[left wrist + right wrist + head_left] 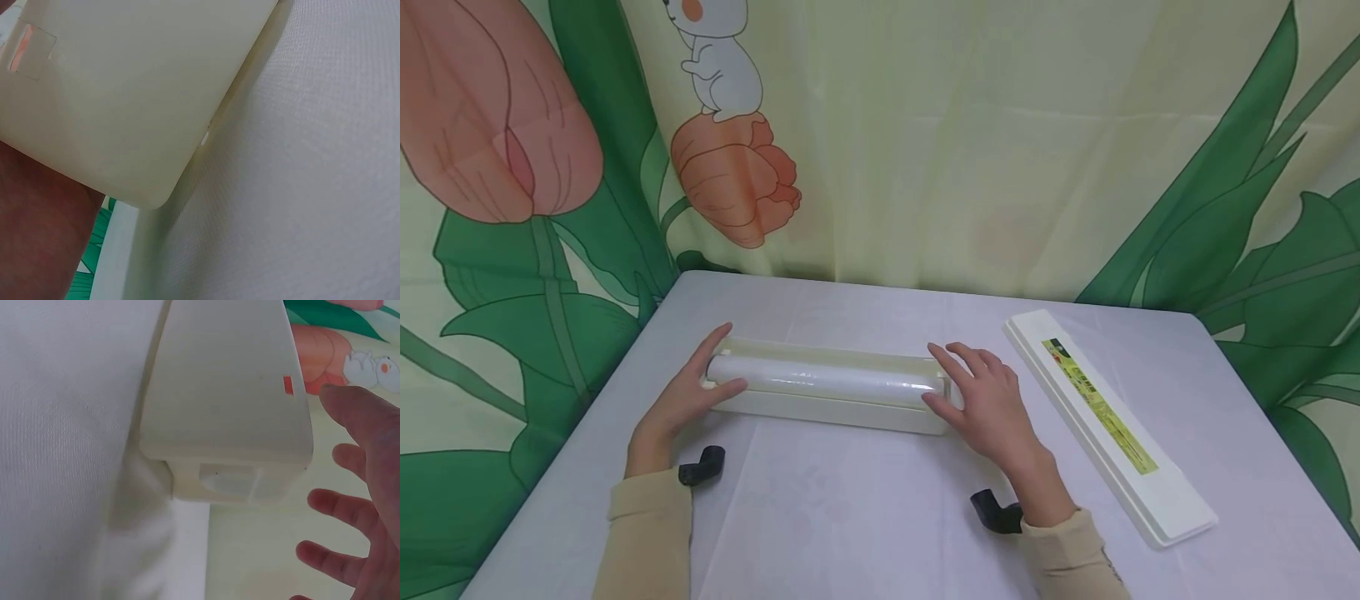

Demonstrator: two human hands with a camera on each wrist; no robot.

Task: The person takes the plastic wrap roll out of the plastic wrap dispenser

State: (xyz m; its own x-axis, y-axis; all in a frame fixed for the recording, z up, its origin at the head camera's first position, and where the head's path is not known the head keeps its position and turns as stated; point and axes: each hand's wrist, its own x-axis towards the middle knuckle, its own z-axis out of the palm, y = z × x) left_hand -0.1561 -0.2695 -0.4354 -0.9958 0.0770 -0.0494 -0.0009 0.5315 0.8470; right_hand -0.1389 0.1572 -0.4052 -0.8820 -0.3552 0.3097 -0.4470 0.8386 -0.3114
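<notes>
A long off-white cling film dispenser [827,408] lies across the table with its top off, a roll of clear film [820,379] inside. Around its left end is my left hand [681,396]; the thumb lies over the front edge and the index finger extends, nearly straight, toward the back corner. At the other end my right hand [988,408] hovers with spread fingers. In the right wrist view, the fingertips [328,500] stand apart from the dispenser's end wall. The left wrist view shows the dispenser's front face [125,94], which hides most of the left hand's fingers.
A long white lid [1112,433] with a yellow-green label lies slanted on the right of the table. White cloth [842,508] covers the table. Behind hangs a curtain [925,150] printed with tulips. Black wrist mounts [702,465] show by both sleeves.
</notes>
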